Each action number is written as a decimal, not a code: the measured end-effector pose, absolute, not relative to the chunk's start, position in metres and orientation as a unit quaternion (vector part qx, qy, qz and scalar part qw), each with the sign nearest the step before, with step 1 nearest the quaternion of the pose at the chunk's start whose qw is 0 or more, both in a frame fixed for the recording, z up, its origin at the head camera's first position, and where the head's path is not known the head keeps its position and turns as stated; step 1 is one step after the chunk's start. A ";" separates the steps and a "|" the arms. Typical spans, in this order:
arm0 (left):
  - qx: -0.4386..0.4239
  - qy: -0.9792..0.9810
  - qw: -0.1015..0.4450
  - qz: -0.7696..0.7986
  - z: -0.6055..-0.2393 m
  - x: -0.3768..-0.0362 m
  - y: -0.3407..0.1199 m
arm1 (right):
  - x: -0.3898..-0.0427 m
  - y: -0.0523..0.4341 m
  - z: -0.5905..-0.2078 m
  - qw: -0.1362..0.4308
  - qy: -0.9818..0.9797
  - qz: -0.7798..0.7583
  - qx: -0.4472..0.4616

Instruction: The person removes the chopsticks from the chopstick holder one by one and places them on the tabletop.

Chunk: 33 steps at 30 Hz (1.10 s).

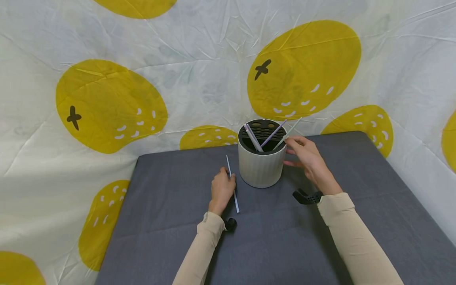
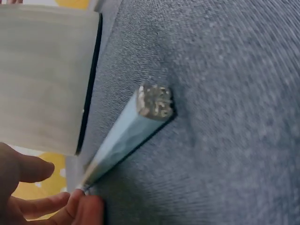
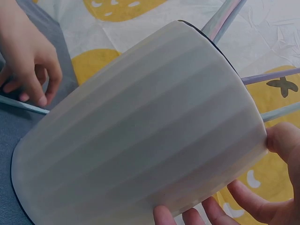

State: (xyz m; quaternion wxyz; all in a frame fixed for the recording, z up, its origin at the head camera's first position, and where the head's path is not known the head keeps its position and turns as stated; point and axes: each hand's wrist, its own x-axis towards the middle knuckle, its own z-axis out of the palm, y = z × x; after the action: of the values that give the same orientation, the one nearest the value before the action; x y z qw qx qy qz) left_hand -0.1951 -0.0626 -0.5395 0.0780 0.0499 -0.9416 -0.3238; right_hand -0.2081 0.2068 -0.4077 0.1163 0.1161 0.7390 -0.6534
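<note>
A small dark mark [image 1: 206, 217] on the left cuff, too small to read, sits at the lower centre of the frame. The counter [image 1: 160, 237] is covered in dark grey cloth and pushed against a white, creased fabric backdrop [image 1: 199, 87] printed with big yellow lemons [image 1: 110, 103], some bearing dark crosses and white dashes. Just right of centre stands a ribbed, off-white pen holder [image 1: 261, 170] with a black top; two sticks lean in its opening, one lilac [image 1: 273, 134], one pale green [image 1: 292, 128], beside a paler bundle [image 1: 253, 139]. A pale blue stick [image 1: 236, 200] lies on the cloth near centre, left of the holder, its speckled, silvery end facing the left wrist camera. The left hand [image 1: 221, 190] is bent over it, its fingers [image 2: 91, 211] touching the stick; whether they grip it cannot be told. The right hand [image 1: 310, 162] rests on the holder's right side, thumb at the rim, fingers [image 3: 246, 197] spread and slightly bent along the wall. Both sleeves [image 1: 356, 237] are beige.
</note>
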 end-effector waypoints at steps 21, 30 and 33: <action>-0.153 -0.859 0.248 -0.421 -0.472 -0.199 -0.059 | -0.208 0.208 -0.408 0.118 0.735 -0.658 0.116; -0.224 -0.816 0.269 -0.459 -0.440 -0.201 -0.048 | -0.208 0.208 -0.408 0.119 0.739 -0.654 0.113; -0.249 -0.824 0.273 -0.429 -0.433 -0.202 -0.045 | -0.207 0.209 -0.407 0.122 0.738 -0.655 0.111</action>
State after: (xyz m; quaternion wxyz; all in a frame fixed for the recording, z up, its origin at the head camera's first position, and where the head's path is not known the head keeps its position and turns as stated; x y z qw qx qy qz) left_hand -0.2019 -0.0453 -0.4335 0.2732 -0.2486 -0.8245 -0.4287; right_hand -0.2073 0.2085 -0.4075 0.1221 0.1108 0.7378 -0.6546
